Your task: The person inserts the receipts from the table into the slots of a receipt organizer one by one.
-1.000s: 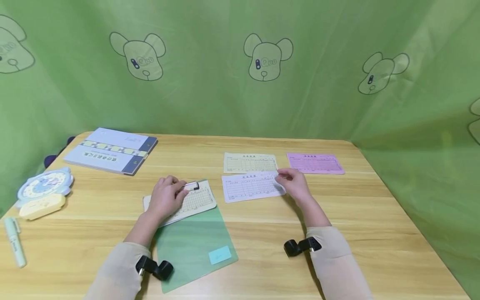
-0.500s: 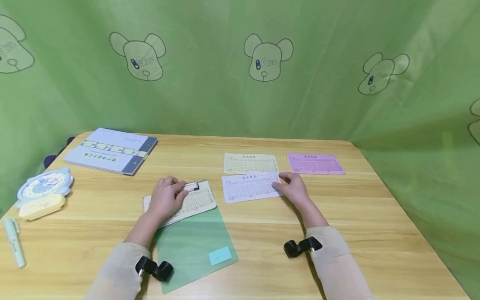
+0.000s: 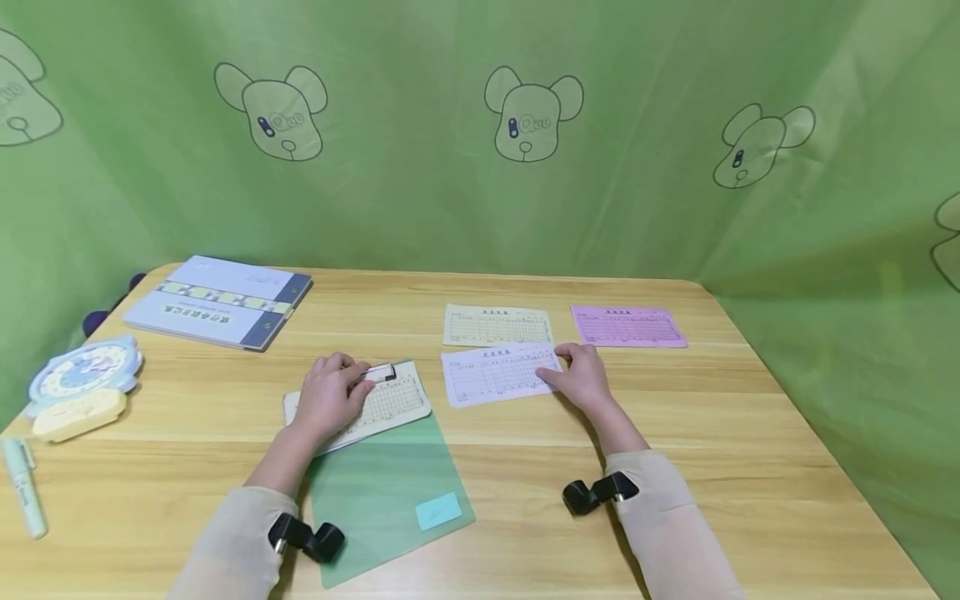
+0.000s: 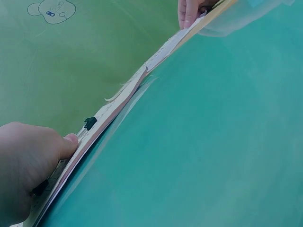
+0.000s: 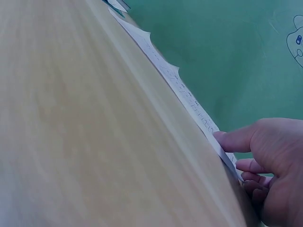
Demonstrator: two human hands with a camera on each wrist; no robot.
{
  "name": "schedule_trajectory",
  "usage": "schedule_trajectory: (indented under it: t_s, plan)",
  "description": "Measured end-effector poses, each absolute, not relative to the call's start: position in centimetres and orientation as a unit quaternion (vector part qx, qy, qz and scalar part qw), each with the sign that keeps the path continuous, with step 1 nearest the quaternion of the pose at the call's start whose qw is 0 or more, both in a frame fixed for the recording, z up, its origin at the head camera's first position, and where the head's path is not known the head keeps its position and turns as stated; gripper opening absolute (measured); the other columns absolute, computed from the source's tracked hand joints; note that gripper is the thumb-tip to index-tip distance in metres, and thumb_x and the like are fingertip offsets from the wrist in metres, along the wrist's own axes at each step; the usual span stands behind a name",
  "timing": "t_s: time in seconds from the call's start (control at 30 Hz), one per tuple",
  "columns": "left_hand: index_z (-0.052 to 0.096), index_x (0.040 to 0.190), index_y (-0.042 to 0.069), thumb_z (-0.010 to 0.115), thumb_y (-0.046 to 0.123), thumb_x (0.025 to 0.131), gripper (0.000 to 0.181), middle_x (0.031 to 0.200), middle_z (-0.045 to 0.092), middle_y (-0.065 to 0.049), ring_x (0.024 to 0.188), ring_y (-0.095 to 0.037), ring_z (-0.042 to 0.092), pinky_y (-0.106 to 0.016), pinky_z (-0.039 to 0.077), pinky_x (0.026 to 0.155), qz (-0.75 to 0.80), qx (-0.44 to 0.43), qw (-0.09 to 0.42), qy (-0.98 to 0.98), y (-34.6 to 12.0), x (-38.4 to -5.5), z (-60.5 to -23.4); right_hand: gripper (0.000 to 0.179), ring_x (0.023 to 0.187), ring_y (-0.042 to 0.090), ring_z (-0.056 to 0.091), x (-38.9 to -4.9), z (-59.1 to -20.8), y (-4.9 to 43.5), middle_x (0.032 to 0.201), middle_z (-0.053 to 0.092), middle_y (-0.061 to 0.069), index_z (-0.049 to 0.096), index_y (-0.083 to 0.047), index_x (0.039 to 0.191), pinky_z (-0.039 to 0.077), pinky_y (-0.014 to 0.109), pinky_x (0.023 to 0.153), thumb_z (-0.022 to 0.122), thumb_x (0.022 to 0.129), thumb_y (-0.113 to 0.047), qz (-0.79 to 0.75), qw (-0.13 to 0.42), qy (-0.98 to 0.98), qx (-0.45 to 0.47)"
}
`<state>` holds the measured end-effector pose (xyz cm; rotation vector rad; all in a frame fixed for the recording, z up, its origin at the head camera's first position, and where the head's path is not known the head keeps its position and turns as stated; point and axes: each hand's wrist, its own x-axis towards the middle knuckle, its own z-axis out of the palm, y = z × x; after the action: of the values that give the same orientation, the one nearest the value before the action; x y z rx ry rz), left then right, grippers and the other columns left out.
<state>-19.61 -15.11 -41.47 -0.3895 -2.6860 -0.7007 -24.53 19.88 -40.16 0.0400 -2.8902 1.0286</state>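
My left hand (image 3: pixel 330 398) lies over a clip (image 3: pixel 381 374) with black ends, thumb and forefinger gripping it. Under it is a pad of cream printed forms (image 3: pixel 397 398), on the upper part of a translucent green folder (image 3: pixel 386 492). In the left wrist view my left thumb (image 4: pixel 70 143) sits beside a black clip end (image 4: pixel 90 123). My right hand (image 3: pixel 583 377) pinches the right edge of a white printed form (image 3: pixel 491 375), thumb on top. Its fingers reach under that edge in the right wrist view, where the form (image 5: pixel 189 104) appears nearly edge-on.
Beyond the white form lie a cream form (image 3: pixel 495 325) and a pink form (image 3: pixel 628 326). A blue notebook (image 3: pixel 221 300), a round blue clock-like object (image 3: pixel 86 371), a cream case (image 3: pixel 81 417) and a mint marker (image 3: pixel 25 487) are at left. A blue sticky note (image 3: pixel 438 511) is on the folder.
My right thumb has slid left onto the white form, and the fingers now hold its right edge. The left hand stays on the clip.
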Motion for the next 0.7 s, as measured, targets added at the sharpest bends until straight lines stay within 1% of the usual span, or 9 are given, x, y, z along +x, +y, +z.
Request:
schedule_trajectory:
  t_s: [0.1, 0.3, 0.5, 0.7]
  plan:
    - [0.061, 0.106, 0.001, 0.061, 0.019, 0.080, 0.032, 0.095, 0.052, -0.014, 0.083, -0.028, 0.041, -0.041, 0.032, 0.072, -0.247, -0.138, 0.170, -0.944, -15.10, -19.60, -41.42, 0.052, 0.096, 0.034, 0.039, -24.51, -40.10, 19.84, 0.104, 0.041, 0.023, 0.049, 0.011, 0.110, 0.029, 0.042, 0.086, 0.068, 0.072, -0.021, 0.328, 0.036, -0.944, 0.011]
    - [0.061, 0.105, 0.001, 0.061, 0.019, 0.080, 0.031, 0.094, 0.052, -0.014, 0.081, -0.028, 0.041, -0.040, 0.032, 0.071, -0.250, -0.139, 0.172, -0.942, -15.12, -19.62, -41.54, 0.053, 0.096, 0.034, 0.039, -24.50, -39.97, 19.76, 0.104, 0.041, 0.023, 0.048, 0.012, 0.108, 0.029, 0.042, 0.086, 0.067, 0.073, -0.022, 0.314, 0.030, -0.949, 0.001]
    - [0.061, 0.105, 0.001, 0.061, 0.019, 0.079, 0.031, 0.094, 0.052, -0.014, 0.082, -0.028, 0.041, -0.040, 0.032, 0.071, -0.250, -0.138, 0.174, -0.943, -15.13, -19.67, -41.67, 0.048, 0.092, 0.033, 0.039, -24.34, -39.78, 19.70, 0.099, 0.043, 0.022, 0.050, 0.011, 0.102, 0.030, 0.042, 0.082, 0.067, 0.073, -0.023, 0.299, 0.025, -0.954, -0.003]
    - [0.061, 0.105, 0.001, 0.061, 0.019, 0.079, 0.032, 0.094, 0.052, -0.013, 0.083, -0.028, 0.041, -0.040, 0.032, 0.071, -0.252, -0.135, 0.171, -0.943, -15.12, -19.69, -41.62, 0.042, 0.088, 0.032, 0.040, -24.36, -39.91, 19.77, 0.094, 0.044, 0.020, 0.049, 0.010, 0.097, 0.031, 0.041, 0.079, 0.067, 0.072, -0.019, 0.310, 0.036, -0.950, 0.000]
